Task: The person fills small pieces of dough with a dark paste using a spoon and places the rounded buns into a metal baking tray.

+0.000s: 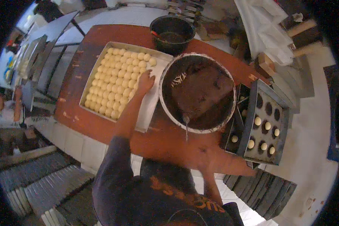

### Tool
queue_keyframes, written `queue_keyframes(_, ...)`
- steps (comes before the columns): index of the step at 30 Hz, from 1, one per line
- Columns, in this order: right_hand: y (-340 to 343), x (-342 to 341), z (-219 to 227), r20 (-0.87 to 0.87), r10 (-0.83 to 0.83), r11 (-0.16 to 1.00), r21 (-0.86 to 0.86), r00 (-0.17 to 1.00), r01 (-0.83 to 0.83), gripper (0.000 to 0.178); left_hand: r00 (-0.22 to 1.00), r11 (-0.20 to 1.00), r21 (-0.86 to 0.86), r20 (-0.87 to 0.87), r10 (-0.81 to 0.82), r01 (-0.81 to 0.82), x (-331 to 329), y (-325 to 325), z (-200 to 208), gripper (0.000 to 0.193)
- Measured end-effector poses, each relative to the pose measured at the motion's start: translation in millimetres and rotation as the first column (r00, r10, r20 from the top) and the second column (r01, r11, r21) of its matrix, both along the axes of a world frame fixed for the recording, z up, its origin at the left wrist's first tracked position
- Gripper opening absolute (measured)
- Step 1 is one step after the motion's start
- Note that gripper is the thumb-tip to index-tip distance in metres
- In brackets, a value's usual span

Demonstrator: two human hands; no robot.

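Note:
A square metal tray (148, 109) holds rows of pale yellow dough balls (113, 81); its right side is bare metal. My left hand (146, 81) reaches over the tray beside the right edge of the rows, fingertips spread a little, with nothing visible in them. Right of it stands a large round tub (162, 92) of dark brown paste (199, 90). A metal utensil (186, 119) leans at the tub's near rim. My right hand (204, 154) is smeared by motion over the table's near edge, below the tub; its fingers cannot be made out.
The reddish-brown table (73, 88) carries all this. A black basin (172, 32) stands behind the tub. At the right, a metal tray (277, 148) has dark round spots, several bearing pale balls. Dark stacked trays (261, 190) lie below right. Another person's arm (17, 101) shows far left.

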State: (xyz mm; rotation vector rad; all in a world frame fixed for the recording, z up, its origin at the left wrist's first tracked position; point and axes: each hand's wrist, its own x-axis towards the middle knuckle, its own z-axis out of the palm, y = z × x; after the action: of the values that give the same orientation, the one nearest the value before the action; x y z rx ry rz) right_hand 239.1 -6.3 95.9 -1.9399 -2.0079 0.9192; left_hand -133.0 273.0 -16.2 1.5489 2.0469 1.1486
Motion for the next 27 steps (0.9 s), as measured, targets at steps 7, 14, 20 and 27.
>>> queue_keyframes(7,38.7,-92.1,27.9,0.393,0.101,0.905,0.345,0.914,-0.248,0.039,0.752,0.987,-0.156,-0.645,-0.135,0.044,14.4,85.4,17.7,0.014)
queue_keyframes(14,75.4,-122.2,36.3,0.292,-0.174,0.981,-0.036,0.941,0.192,0.042,0.777,0.978,0.059,0.599,-0.194,0.198,3.6,-65.7,49.4,0.027)
queue_keyframes(20,84.8,-67.8,23.4,0.134,-0.394,0.909,0.206,0.909,0.363,0.03,-0.15,0.937,-0.168,0.963,0.222,0.307,11.2,-237.5,70.8,0.037)
queue_keyframes(27,149.7,54.0,83.0,0.509,0.016,0.962,0.228,0.86,-0.153,0.019,-0.456,0.855,-0.032,0.835,0.308,0.518,68.2,-262.5,77.4,0.028)
